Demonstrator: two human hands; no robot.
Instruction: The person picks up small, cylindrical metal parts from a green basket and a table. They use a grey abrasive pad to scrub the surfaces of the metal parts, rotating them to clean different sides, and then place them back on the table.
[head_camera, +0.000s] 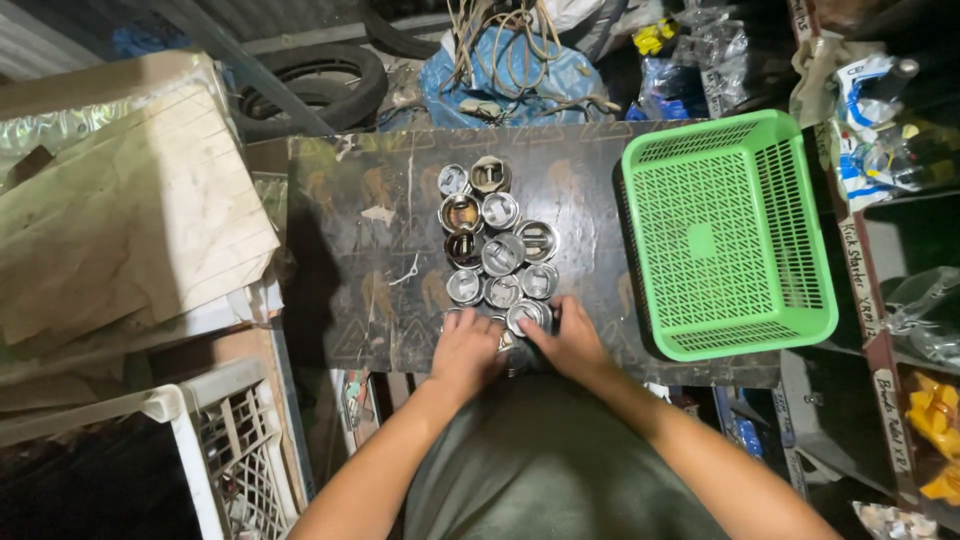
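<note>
- The dark board (380, 250) lies bare on its left part, from the cluster of metal pistons (495, 250) out to the left edge; a hand could pass there.
- A narrower bare strip runs between the pistons and the green basket (730, 335).
- The basket walls off the board's right side; its inside stands open from above.
- Both hands, the left hand (465, 352) and the right hand (572, 340), crowd the near edge, touching the nearest pistons.
- The far edge is hemmed by tyres (320, 85) and a blue bag with cords (500, 75).
- Cardboard (130, 210) and a white crate (215, 440) block the left; shelves (880, 330) block the right.
</note>
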